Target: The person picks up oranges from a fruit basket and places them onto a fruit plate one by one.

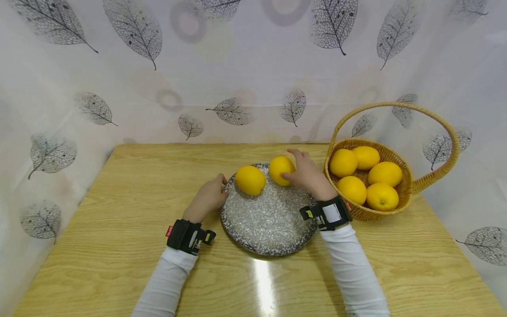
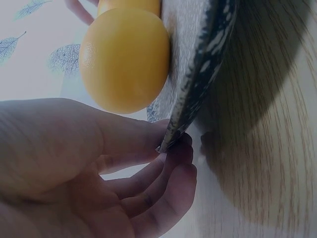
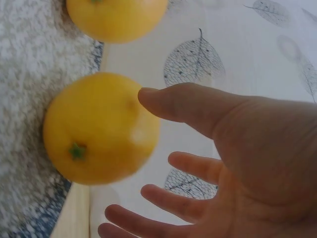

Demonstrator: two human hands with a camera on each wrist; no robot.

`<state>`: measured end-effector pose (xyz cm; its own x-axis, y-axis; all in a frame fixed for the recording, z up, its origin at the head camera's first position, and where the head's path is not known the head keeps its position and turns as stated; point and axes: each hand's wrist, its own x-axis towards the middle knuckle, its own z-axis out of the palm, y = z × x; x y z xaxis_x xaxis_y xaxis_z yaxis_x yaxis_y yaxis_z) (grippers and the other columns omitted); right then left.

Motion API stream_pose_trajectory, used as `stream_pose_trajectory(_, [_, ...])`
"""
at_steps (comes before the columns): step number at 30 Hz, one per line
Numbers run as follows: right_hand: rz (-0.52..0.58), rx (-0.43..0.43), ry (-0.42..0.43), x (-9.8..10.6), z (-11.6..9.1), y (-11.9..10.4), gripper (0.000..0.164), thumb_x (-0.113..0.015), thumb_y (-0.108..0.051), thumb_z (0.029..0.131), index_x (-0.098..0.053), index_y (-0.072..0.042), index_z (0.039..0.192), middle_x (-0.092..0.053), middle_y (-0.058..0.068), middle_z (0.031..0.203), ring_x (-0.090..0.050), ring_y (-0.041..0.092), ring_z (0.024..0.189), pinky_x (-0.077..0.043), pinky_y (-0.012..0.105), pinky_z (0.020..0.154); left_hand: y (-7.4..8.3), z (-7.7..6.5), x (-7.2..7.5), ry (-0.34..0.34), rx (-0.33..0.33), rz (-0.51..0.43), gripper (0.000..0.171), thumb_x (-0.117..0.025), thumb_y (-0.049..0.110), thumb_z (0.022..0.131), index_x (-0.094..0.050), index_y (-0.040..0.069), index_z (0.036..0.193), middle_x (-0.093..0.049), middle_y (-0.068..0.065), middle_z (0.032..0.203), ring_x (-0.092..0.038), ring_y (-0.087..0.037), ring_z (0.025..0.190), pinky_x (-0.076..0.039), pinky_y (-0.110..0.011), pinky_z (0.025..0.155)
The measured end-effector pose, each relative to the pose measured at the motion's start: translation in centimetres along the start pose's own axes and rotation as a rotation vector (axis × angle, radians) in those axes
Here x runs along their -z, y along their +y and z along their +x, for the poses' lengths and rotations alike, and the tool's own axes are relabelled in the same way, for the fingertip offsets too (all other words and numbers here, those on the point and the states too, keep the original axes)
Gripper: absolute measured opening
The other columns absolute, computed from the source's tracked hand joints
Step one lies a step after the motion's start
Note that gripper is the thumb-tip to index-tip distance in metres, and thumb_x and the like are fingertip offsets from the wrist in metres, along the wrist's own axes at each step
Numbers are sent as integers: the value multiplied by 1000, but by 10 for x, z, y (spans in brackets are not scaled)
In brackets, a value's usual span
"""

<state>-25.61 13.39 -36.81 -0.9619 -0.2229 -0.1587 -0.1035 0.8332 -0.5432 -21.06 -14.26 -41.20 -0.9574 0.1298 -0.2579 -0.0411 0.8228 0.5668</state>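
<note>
A round speckled grey plate (image 1: pixel 269 220) with a dark rim lies on the table. My left hand (image 1: pixel 210 196) pinches its left rim; in the left wrist view the thumb (image 2: pixel 133 136) is on the upper face, with fingertips beneath. Two plump yellow lemons sit at the plate's far side: the left lemon (image 1: pixel 250 180) close to my left hand, and the right lemon (image 1: pixel 282 171) beside my right hand (image 1: pixel 306 174). In the right wrist view, that lemon shows a green star-shaped stem end. My right thumb (image 3: pixel 173 101) overlaps its edge there, while the other fingers stay spread apart.
A wicker basket (image 1: pixel 408 193) with a tall arched handle (image 1: pixel 435 116) stands to the right of the plate, several more lemons (image 1: pixel 384 174) inside. My right forearm passes close to its near side. A leaf-patterned curtain (image 1: pixel 253 66) hangs behind the wooden table (image 1: pixel 130 189).
</note>
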Motion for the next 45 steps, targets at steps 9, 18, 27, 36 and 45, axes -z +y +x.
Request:
stream_pose_trajectory(9, [8,7,38,20,-7,3,78,-65,-32,99,-23,-12,162,-21,28,165,-40,49,143,-39,63,112,-1,0,-1,14,-2,-6,33,-57,12,103,-49,0,132,-65,-17,102,-57,-24,81,-45,-30,67])
stream_pose_trajectory(18, [61,27,72,25,-9,11,73,-63,-29,101,-26,-11,161,-33,27,160,-45,48,137,-44,60,107,-1,6,0,23,-10,-18,33,-57,13,103,-48,1,133,-65,-18,103,-57,-24,81,-45,-30,66])
stream_pose_trajectory(27, [18,71,21,33,-8,13,71,-64,-29,100,-29,-11,160,-38,26,157,-48,47,135,-46,60,104,-2,7,3,21,-8,-15,33,-57,13,103,-48,1,133,-66,-19,109,-58,-25,85,-47,-31,69])
stream_pose_trajectory(36, [-91,98,-22,62,-11,10,70,-63,-29,101,-30,-7,159,-40,29,154,-48,48,133,-45,61,105,-3,5,1,20,5,-19,33,-57,13,103,-48,1,133,-66,-19,109,-58,-25,85,-46,-30,68])
stream_pose_trajectory(45, [-215,105,-17,82,-16,24,60,-65,-26,99,-40,2,145,-50,33,141,-56,48,121,-49,59,96,-5,4,-2,20,-7,-21,34,-58,13,102,-50,0,133,-67,-19,106,-58,-24,83,-46,-31,68])
